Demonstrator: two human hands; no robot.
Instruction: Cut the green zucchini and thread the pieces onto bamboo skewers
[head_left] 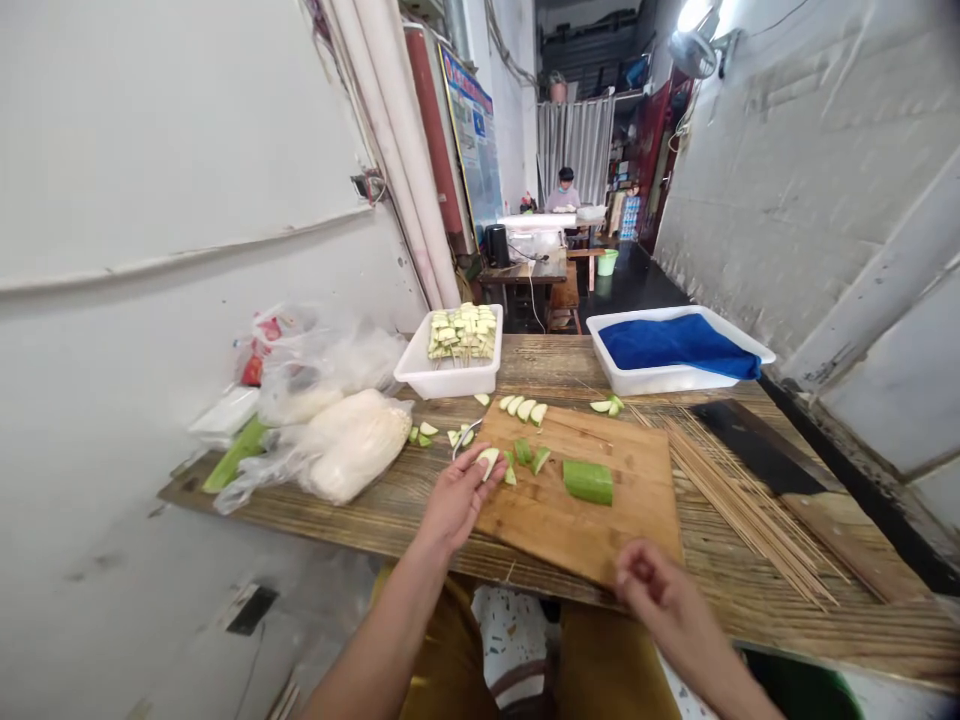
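Note:
My left hand (459, 498) pinches a pale zucchini slice (488, 462) over the left edge of the wooden cutting board (637, 455). Just to its right, a few green-skinned pieces (523, 452) lie loose on the board. A row of cut slices (523, 409) rests near the board's far edge. A thick green zucchini chunk (588, 482) sits mid-board, touched by neither hand. My right hand (652, 583) is at the board's near right corner with its fingers curled; whatever they may hold is hidden. A thin skewer (589, 430) lies across the board.
Skewered slices (461, 332) fill a white tray (446, 384) at the back. Another white tray (652, 380) holds a blue cloth (675, 345). Bamboo skewers (739, 510) and a cleaver (757, 447) lie right; plastic bags (352, 440) lie left. Someone (562, 192) sits far back.

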